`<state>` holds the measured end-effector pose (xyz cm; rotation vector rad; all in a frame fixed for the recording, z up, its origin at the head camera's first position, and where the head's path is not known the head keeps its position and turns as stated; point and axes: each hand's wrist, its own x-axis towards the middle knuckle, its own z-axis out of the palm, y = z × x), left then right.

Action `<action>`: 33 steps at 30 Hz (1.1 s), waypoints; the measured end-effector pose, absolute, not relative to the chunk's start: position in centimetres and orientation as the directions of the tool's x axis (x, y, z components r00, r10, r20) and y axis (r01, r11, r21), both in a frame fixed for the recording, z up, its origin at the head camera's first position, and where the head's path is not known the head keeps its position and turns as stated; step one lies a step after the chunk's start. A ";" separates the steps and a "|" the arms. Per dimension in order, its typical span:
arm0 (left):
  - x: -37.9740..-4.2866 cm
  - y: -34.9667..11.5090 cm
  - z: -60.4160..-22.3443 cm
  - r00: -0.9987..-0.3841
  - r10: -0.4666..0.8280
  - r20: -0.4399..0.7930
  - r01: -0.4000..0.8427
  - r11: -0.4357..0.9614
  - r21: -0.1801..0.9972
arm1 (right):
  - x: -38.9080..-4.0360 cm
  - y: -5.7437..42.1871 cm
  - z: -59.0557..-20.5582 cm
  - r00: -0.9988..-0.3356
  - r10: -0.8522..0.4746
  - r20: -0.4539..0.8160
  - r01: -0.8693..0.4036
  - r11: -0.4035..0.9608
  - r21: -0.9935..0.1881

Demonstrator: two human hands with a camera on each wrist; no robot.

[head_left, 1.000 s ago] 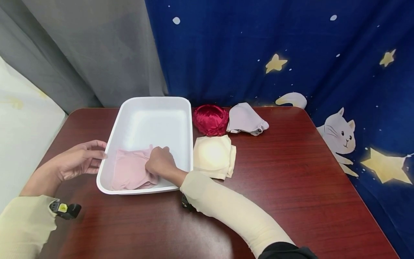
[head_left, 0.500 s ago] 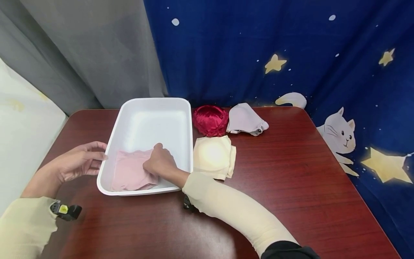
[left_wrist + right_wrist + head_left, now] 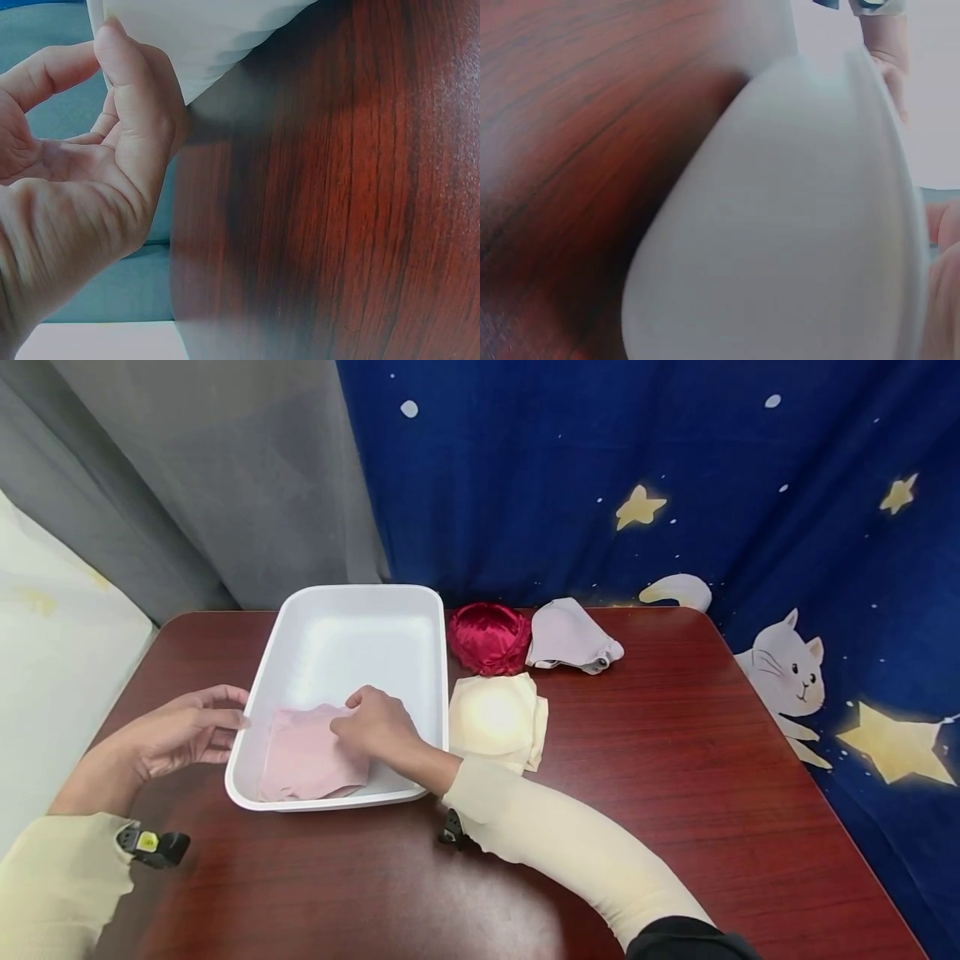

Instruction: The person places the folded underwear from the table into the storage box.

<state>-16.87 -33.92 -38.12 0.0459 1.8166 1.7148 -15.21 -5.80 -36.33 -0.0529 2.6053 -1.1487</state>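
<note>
A folded pink garment, apparently a bra [image 3: 303, 756], lies flat in the near end of a white plastic tray [image 3: 360, 592]. My right hand [image 3: 378, 727] is over its right side, with thumb and index finger spread apart; the other fingertips are hidden beneath the hand. My left hand [image 3: 183, 731] touches the tray's left rim with loosely curved fingers. In the left wrist view, the fingertips of that hand [image 3: 90, 142] meet the tray's edge [image 3: 202, 45]. The right wrist view mostly shows the tray's outer wall [image 3: 765, 225].
Right of the tray lie a folded cream bra [image 3: 495, 722], a red satin bra [image 3: 491, 639] and a pale lilac bra [image 3: 570, 635]. They rest on a dark red wooden table [image 3: 675, 760]. Grey and blue curtains [image 3: 510, 477] hang behind it.
My right hand has loosened from a closed fist and shifted slightly right, its thumb and index finger now apart. The pink bra's right edge looks flatter. My left hand stays at the rim.
</note>
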 end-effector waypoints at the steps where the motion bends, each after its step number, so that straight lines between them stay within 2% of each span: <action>1: -16.9 -33.9 -38.1 -0.799 0.435 -0.414 -0.389 0.151 0.909 | -15.2 -5.7 -36.2 -0.954 -0.153 -0.257 0.096 0.659 -0.746; 3: -16.9 -33.9 -38.1 -0.799 0.435 -0.414 -0.391 0.147 0.909 | -15.3 -5.4 -35.8 -0.948 -0.156 -0.278 0.133 0.599 -0.790; 8: -16.9 -33.9 -38.2 -0.799 0.435 -0.414 -0.393 0.144 0.908 | -15.3 -4.8 -35.3 -0.911 -0.193 -0.363 0.287 0.334 -0.898; 11: -16.9 -34.0 -38.3 -0.799 0.434 -0.417 -0.396 0.142 0.907 | -15.4 -4.2 -35.1 -0.878 -0.240 -0.414 0.373 0.201 -0.906; 16: -16.8 -34.0 -38.4 -0.799 0.434 -0.417 -0.396 0.142 0.907 | -15.9 -3.2 -34.6 -0.813 -0.323 -0.485 0.486 0.083 -0.870; 24: -16.8 -34.1 -38.4 -0.800 0.439 -0.410 -0.387 0.145 0.911 | -16.4 -1.7 -33.9 -0.763 -0.390 -0.516 0.564 -0.011 -0.825; 33: -16.9 -34.1 -38.3 -0.797 0.444 -0.410 -0.389 0.143 0.910 | -16.5 0.4 -32.5 -0.758 -0.423 -0.496 0.543 0.011 -0.840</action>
